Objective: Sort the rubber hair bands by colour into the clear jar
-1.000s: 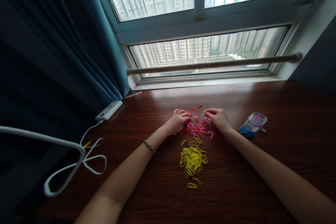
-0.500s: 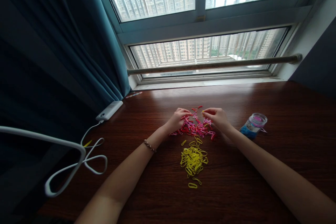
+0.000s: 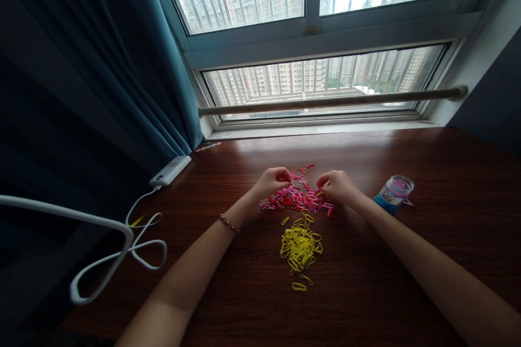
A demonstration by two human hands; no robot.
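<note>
A loose pile of pink and red rubber bands point(image 3: 306, 200) lies on the brown wooden table, with a few yellow ones among it. My left hand point(image 3: 273, 181) is at the pile's left edge, thumb and forefinger pinched together; whatever is between the tips is too small to make out. At the right edge, my right hand point(image 3: 337, 186) has its fingers closed and pointing down at the bands. Its fingertips touch or nearly touch the pile, and their contents are hidden. Closer to me is a separate heap of yellow rubber bands point(image 3: 300, 248).
A clear jar point(image 3: 395, 193) with blue and pink contents stands beyond my right forearm. On the left are a white power bank point(image 3: 170, 171) and a looped white cable point(image 3: 122, 249). A blue curtain point(image 3: 163, 92) hangs at the left; a window and rail point(image 3: 325, 102) border the table's far side.
My left hand has drawn back slightly and turned, uncovering bands at the pile's left. My right hand has come down toward the pile; the yellow bit at its fingertips no longer shows.
</note>
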